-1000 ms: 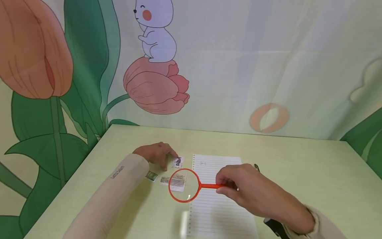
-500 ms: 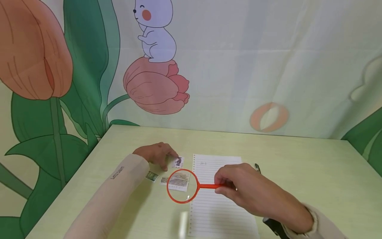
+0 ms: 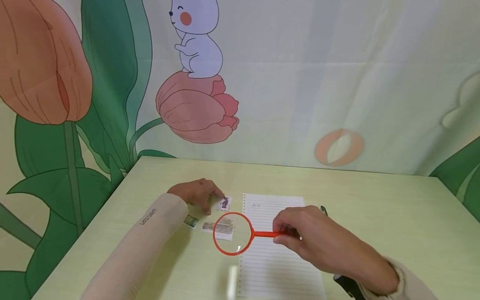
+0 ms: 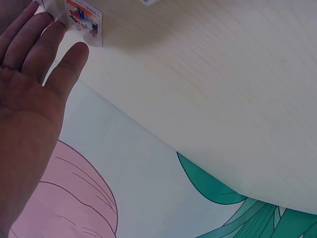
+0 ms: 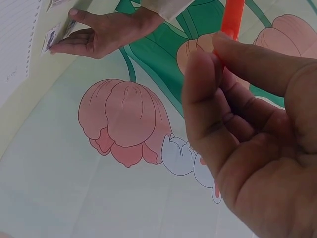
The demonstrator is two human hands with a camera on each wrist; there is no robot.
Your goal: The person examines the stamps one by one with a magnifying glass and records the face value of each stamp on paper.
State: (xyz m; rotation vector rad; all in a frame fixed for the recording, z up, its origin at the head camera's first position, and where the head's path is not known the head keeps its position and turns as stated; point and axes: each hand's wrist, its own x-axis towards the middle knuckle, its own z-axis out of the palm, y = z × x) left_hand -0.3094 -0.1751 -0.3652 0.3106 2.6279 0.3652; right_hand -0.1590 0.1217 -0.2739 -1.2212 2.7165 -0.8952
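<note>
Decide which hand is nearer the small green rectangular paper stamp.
Left. The left hand is just beyond the green stamp; the right hand, pinching the red round magnifying glass, is farther off, above the right edge of the white lined paper.

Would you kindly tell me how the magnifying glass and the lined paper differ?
The magnifying glass is red with a round lens; the lined paper is white and rectangular. The magnifying glass is held by its handle, whereas the lined paper lies flat on the table.

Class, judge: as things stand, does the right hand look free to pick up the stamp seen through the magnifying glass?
Probably not: the right hand is pinching the red magnifying glass, which overlaps the stamp in the head view.
</note>
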